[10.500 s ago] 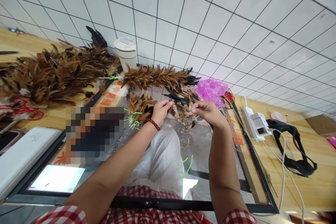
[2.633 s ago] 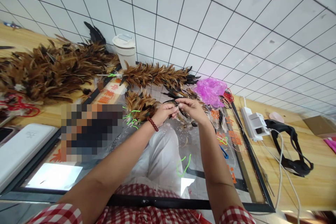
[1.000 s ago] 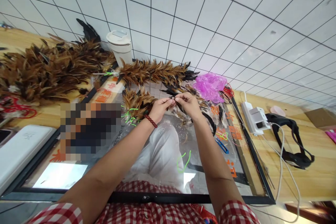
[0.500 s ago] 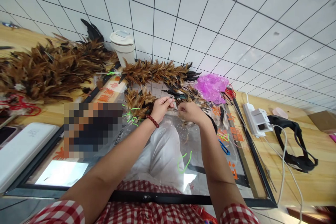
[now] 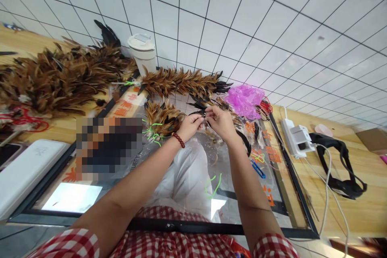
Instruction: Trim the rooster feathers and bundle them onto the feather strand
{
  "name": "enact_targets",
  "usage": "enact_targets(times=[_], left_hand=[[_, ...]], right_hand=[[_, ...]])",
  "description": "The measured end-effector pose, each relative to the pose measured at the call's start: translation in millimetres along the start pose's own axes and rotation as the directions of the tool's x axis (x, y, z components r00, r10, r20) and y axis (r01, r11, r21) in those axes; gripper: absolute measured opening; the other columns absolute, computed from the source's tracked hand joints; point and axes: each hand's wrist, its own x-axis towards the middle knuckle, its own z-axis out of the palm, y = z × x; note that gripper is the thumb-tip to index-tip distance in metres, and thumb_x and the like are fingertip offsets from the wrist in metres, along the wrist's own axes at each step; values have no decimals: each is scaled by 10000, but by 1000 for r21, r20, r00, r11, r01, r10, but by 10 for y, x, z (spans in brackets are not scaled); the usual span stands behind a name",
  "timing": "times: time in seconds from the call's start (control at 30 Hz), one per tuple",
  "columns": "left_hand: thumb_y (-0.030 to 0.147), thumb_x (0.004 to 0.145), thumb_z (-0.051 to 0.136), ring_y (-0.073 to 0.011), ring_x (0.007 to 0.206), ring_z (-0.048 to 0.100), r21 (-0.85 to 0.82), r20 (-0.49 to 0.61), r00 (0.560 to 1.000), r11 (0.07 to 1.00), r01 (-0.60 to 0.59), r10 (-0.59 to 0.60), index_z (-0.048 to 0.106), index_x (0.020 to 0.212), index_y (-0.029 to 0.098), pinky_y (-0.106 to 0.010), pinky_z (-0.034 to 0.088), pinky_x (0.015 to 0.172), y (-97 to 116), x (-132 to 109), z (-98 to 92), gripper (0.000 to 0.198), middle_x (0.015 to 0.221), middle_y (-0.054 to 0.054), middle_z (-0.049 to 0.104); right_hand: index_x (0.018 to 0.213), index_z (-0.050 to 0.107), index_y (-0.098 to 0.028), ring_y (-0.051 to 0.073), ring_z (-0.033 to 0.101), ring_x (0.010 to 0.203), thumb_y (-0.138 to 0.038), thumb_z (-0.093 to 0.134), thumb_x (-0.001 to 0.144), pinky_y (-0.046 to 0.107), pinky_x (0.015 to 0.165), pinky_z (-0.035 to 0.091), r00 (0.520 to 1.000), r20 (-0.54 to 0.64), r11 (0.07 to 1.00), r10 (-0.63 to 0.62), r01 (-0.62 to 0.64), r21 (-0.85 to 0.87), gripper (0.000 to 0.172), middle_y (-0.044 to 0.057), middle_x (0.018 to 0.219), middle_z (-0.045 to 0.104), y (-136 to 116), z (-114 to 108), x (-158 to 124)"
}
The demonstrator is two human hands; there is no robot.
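My left hand (image 5: pixel 190 125), with a red bead bracelet on its wrist, pinches a small bunch of dark feathers (image 5: pixel 203 112) above a glass-topped frame (image 5: pixel 187 225). My right hand (image 5: pixel 221 121) meets it fingertip to fingertip, pinching the same bunch. Loose brown and black feathers (image 5: pixel 222 107) lie just beyond the hands. A short brown feather bundle (image 5: pixel 160 117) with green ties (image 5: pixel 152 135) sits left of my left hand. A long brown feather strand (image 5: pixel 181 82) lies along the wall behind.
A big heap of brown feathers (image 5: pixel 57 76) fills the far left, with a white lidded cup (image 5: pixel 143 53) beside it. Pink plastic (image 5: pixel 244 98), a white power strip (image 5: pixel 294 141), a black strap (image 5: pixel 341 169), blue scissors (image 5: pixel 257 168) and a green tie (image 5: pixel 213 185) lie right. A white case (image 5: pixel 27 169) lies left.
My right hand has come back up against the left hand, so both pinch the feather bunch again. The view has shifted slightly.
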Motion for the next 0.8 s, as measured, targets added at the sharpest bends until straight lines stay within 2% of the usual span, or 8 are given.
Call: enact_targets(times=[0.1, 0.23, 0.4, 0.53, 0.67, 0.73, 0.8], left_hand=[[380, 703, 655, -60, 444, 426, -26, -23, 1000, 999, 19, -19, 614, 682, 142, -194, 335, 459, -7, 8, -9, 242, 508, 34, 519], [390, 695, 660, -58, 441, 414, -55, -18, 1000, 998, 20, -22, 612, 679, 140, -195, 320, 455, 10, 5, -10, 255, 503, 35, 507], [393, 693, 673, -58, 450, 421, -66, -2, 1000, 998, 10, -10, 581, 624, 142, -196, 323, 465, 60, -21, 7, 276, 504, 28, 510], [405, 690, 687, -63, 466, 438, -84, 37, 999, 996, 23, -20, 552, 573, 140, -198, 335, 477, 95, -46, 28, 320, 508, 16, 515], [412, 690, 694, -59, 448, 408, -126, 44, 999, 992, 24, -19, 605, 633, 136, -199, 315, 466, 109, -53, 17, 296, 484, 29, 485], [419, 687, 696, -58, 445, 407, -171, 64, 998, 985, 33, -23, 632, 681, 130, -198, 303, 460, 115, -56, 4, 297, 487, 31, 483], [418, 677, 709, -55, 442, 409, -205, 97, 995, 978, 45, -26, 632, 677, 125, -198, 300, 457, 121, -60, -5, 303, 488, 29, 484]], right_hand=[[1099, 590, -215, 135, 643, 715, -162, 535, 805, 261, 740, 481, 999, -25, 997, 23, -21, 73, 303, -7, 830, 716, 2, -7, 2], [1090, 611, -207, 141, 650, 722, -212, 554, 815, 263, 724, 483, 998, -38, 996, 48, -45, 73, 281, 10, 849, 721, -17, -21, 0], [814, 674, -194, 158, 624, 710, -209, 546, 813, 263, 670, 453, 999, -46, 999, -15, 13, -46, 128, 31, 768, 690, -35, -17, 8], [774, 674, -192, 164, 611, 721, -171, 545, 794, 272, 676, 446, 999, -39, 997, -38, 36, -69, 132, 36, 769, 675, -15, -10, 19], [820, 693, -198, 175, 623, 786, -200, 542, 815, 303, 757, 465, 998, -67, 1000, -14, 15, 28, 151, 46, 823, 689, 40, -10, 36], [894, 698, -202, 179, 629, 858, -233, 543, 829, 319, 817, 468, 996, -86, 992, 3, 8, 129, 171, 57, 908, 696, 66, -9, 45], [943, 691, -202, 175, 628, 892, -269, 555, 831, 318, 836, 470, 999, -49, 965, 7, 6, 262, 188, 57, 945, 690, 79, 2, 49]])
